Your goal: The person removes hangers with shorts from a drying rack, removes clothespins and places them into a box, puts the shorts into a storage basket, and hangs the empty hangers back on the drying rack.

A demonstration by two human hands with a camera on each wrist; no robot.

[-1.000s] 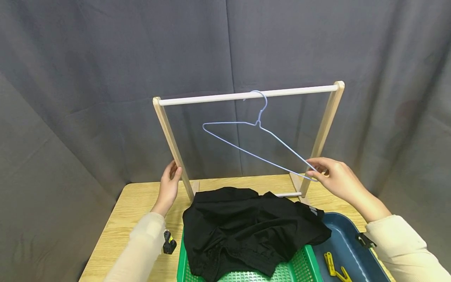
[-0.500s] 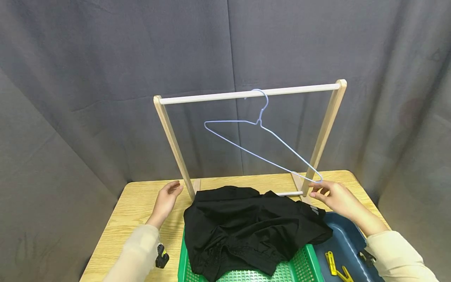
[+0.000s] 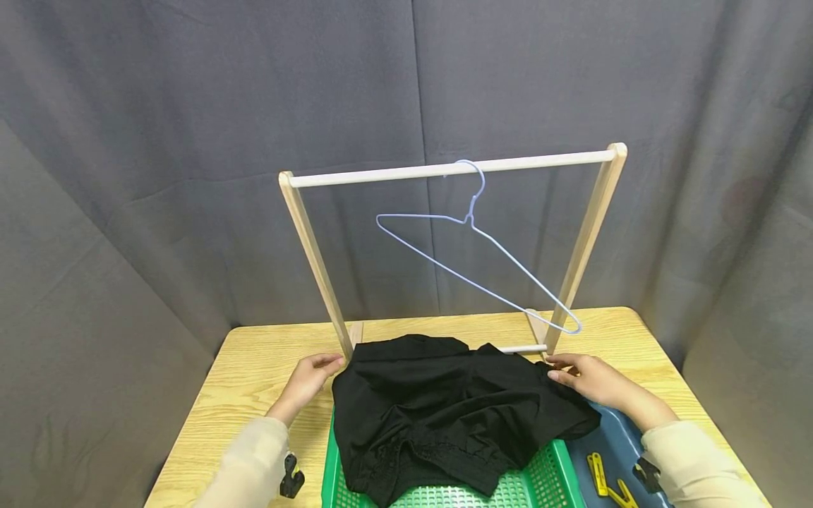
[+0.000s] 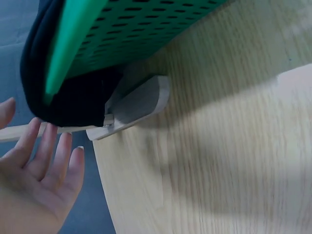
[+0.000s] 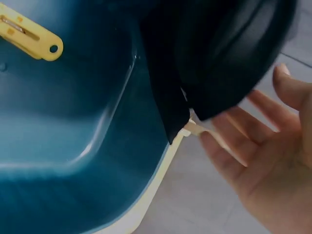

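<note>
A black garment [image 3: 438,395], its near edge gathered, lies draped over the green basket [image 3: 559,466]. At its far left corner is my left hand [image 3: 309,382], beside the foot of the wooden rack. The left wrist view shows those fingers [image 4: 61,156] loosely extended under the cloth's edge; contact is hard to tell. My right hand [image 3: 593,382] is at the garment's right end. In the right wrist view its fingers [image 5: 239,134] are spread, with the tips by the black cloth. A pale lilac hanger [image 3: 473,282] hangs tilted from the rack's white top bar [image 3: 394,174], free of both hands.
The wooden rack [image 3: 587,243] stands behind the basket on the wood-grain table [image 3: 254,367]. To the basket's right, a blue tray [image 3: 581,451] holds yellow clothespins [image 3: 597,474]. A grey curtain [image 3: 190,176] closes off the back and sides.
My right hand has let go of the hanger's lower corner and come down to the garment. My left hand has left the rack's upright and moved down to the garment's left corner.
</note>
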